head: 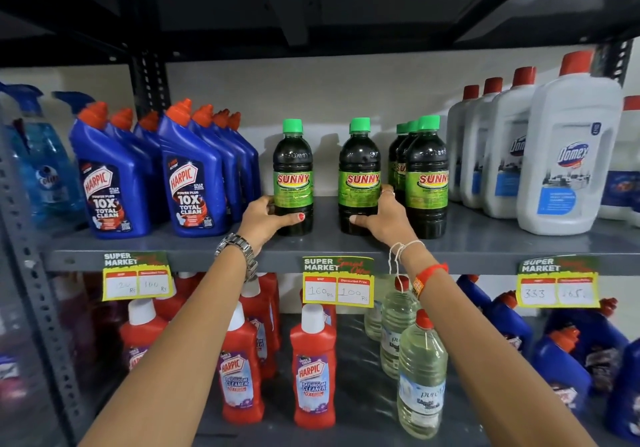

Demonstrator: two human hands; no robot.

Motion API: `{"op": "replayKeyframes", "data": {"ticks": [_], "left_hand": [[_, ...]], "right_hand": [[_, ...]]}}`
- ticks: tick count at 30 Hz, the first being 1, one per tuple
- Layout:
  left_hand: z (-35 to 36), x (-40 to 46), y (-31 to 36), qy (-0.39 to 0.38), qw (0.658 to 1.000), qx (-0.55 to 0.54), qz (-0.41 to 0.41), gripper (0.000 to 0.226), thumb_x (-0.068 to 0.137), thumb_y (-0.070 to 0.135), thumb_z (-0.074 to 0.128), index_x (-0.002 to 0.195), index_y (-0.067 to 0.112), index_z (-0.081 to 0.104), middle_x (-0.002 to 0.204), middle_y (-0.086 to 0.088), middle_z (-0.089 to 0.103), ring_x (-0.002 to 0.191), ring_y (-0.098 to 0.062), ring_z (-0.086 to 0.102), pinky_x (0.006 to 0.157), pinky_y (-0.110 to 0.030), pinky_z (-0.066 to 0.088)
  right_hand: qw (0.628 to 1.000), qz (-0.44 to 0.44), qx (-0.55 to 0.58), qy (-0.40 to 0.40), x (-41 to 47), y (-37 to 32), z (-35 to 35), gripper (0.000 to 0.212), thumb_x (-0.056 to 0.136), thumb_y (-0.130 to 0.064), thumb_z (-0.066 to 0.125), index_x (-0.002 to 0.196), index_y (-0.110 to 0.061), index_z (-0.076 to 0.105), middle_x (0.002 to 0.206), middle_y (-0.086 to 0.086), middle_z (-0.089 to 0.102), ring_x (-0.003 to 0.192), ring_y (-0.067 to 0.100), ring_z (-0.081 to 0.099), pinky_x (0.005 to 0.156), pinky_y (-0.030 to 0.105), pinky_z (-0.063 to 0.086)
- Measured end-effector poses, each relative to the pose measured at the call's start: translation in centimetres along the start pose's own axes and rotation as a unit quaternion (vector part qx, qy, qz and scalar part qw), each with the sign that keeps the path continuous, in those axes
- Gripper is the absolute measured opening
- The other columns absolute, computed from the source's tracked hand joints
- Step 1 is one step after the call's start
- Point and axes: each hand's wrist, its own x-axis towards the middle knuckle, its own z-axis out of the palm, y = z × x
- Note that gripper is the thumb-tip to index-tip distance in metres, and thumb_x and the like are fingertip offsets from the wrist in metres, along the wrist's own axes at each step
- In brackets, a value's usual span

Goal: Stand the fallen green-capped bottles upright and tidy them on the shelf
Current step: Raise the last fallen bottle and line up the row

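Note:
Several dark bottles with green caps and green SUNNY labels stand upright on the grey middle shelf (485,238). My left hand (266,219) is wrapped around the base of the leftmost green-capped bottle (293,169). My right hand (382,218) grips the base of the second bottle (360,169). Right beside it stands a tight row of three more green-capped bottles (427,176), one behind the other. A gap separates the two held bottles. No green-capped bottle lies on its side in view.
Blue Harpic bottles (114,183) crowd the shelf to the left, white Domex bottles (568,159) to the right. Price tags (337,282) hang on the shelf's front edge. Below stand red Harpic bottles (313,370) and clear bottles (420,377).

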Motion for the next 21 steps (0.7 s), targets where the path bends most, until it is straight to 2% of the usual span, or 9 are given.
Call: {"op": "replayKeyframes", "data": {"ticks": [5, 7, 9, 10, 12, 14, 17, 19, 21], "left_hand": [[0.0, -0.1, 0.1, -0.009, 1.0, 0.002, -0.004, 0.068, 0.066, 0.016, 0.078, 0.127, 0.006, 0.048, 0.13, -0.014, 0.057, 0.12, -0.025, 0.053, 0.105, -0.041, 0.041], [-0.2, -0.4, 0.2, -0.012, 1.0, -0.003, -0.006, 0.078, 0.067, 0.018, 0.077, 0.134, 0.007, 0.041, 0.137, -0.013, 0.051, 0.126, -0.025, 0.048, 0.108, -0.041, 0.038], [-0.6, -1.1, 0.1, 0.0, 1.0, 0.024, 0.0, 0.089, 0.069, 0.026, 0.075, 0.143, 0.01, 0.028, 0.148, -0.012, 0.037, 0.134, -0.025, 0.038, 0.111, -0.043, 0.032], [-0.8, -1.7, -0.1, 0.016, 0.998, 0.065, 0.011, 0.091, 0.071, 0.033, 0.073, 0.144, 0.012, 0.023, 0.151, -0.01, 0.032, 0.137, -0.025, 0.033, 0.112, -0.042, 0.03], [-1.1, -3.1, -0.7, 0.058, 0.978, 0.197, 0.047, 0.091, 0.074, 0.05, 0.064, 0.145, 0.014, 0.02, 0.154, -0.007, 0.026, 0.139, -0.024, 0.029, 0.109, -0.042, 0.03], [-1.2, -4.5, -1.3, 0.081, 0.937, 0.33, 0.082, 0.092, 0.075, 0.063, 0.052, 0.146, 0.013, 0.021, 0.155, -0.005, 0.024, 0.141, -0.022, 0.027, 0.11, -0.043, 0.029], [-0.9, -5.6, -2.2, 0.075, 0.895, 0.43, 0.094, 0.088, 0.078, 0.069, 0.038, 0.144, 0.013, 0.027, 0.156, -0.003, 0.023, 0.142, -0.019, 0.025, 0.112, -0.041, 0.024], [-0.7, -5.9, -2.6, 0.076, 0.88, 0.459, 0.094, 0.082, 0.081, 0.068, 0.032, 0.142, 0.013, 0.033, 0.154, -0.003, 0.027, 0.141, -0.018, 0.028, 0.111, -0.039, 0.024], [-0.5, -6.0, -2.8, 0.079, 0.864, 0.488, 0.095, 0.078, 0.083, 0.066, 0.027, 0.138, 0.013, 0.041, 0.15, -0.003, 0.037, 0.137, -0.02, 0.036, 0.108, -0.038, 0.029]], "right_hand": [[1.0, -0.019, -0.004, 0.025, -0.9, -0.3, -0.2, 0.077, 0.069, -0.012, 0.079, 0.13, -0.002, 0.032, 0.125, 0.015, 0.055, 0.116, 0.028, 0.05, 0.09, 0.021, 0.034], [0.995, -0.048, 0.011, 0.082, -1.7, -0.4, -0.8, 0.076, 0.066, -0.012, 0.08, 0.129, -0.005, 0.037, 0.112, 0.006, 0.059, 0.103, 0.024, 0.057, 0.083, 0.016, 0.043], [0.983, -0.078, 0.023, 0.165, -2.6, -0.3, -1.9, 0.064, 0.067, -0.008, 0.078, 0.122, -0.014, 0.045, 0.089, -0.012, 0.056, 0.081, 0.013, 0.057, 0.062, 0.008, 0.045], [0.974, -0.092, 0.018, 0.206, -3.0, -0.2, -2.6, 0.055, 0.069, -0.007, 0.076, 0.115, -0.017, 0.049, 0.081, -0.014, 0.053, 0.073, 0.01, 0.056, 0.058, 0.01, 0.046], [0.96, -0.098, -0.004, 0.264, -3.4, 0.1, -3.7, 0.042, 0.07, -0.008, 0.072, 0.106, -0.018, 0.053, 0.076, -0.007, 0.052, 0.067, 0.01, 0.053, 0.066, 0.024, 0.05], [0.948, -0.072, -0.033, 0.307, -3.6, 0.4, -4.5, 0.043, 0.068, -0.013, 0.072, 0.105, -0.019, 0.052, 0.083, -0.003, 0.053, 0.077, 0.017, 0.056, 0.07, 0.035, 0.05], [0.937, -0.016, -0.039, 0.346, -3.2, 1.4, -5.6, 0.064, 0.06, -0.022, 0.077, 0.114, -0.016, 0.043, 0.112, 0.008, 0.052, 0.104, 0.028, 0.052, 0.08, 0.043, 0.05], [0.951, 0.007, -0.027, 0.309, -2.7, 2.3, -6.4, 0.077, 0.057, -0.024, 0.081, 0.12, -0.009, 0.04, 0.124, 0.013, 0.045, 0.112, 0.033, 0.046, 0.093, 0.047, 0.044], [0.971, 0.036, 0.011, 0.235, -2.1, 2.8, -7.0, 0.091, 0.055, -0.021, 0.085, 0.128, -0.008, 0.033, 0.129, 0.017, 0.043, 0.119, 0.032, 0.044, 0.102, 0.045, 0.038]]}}
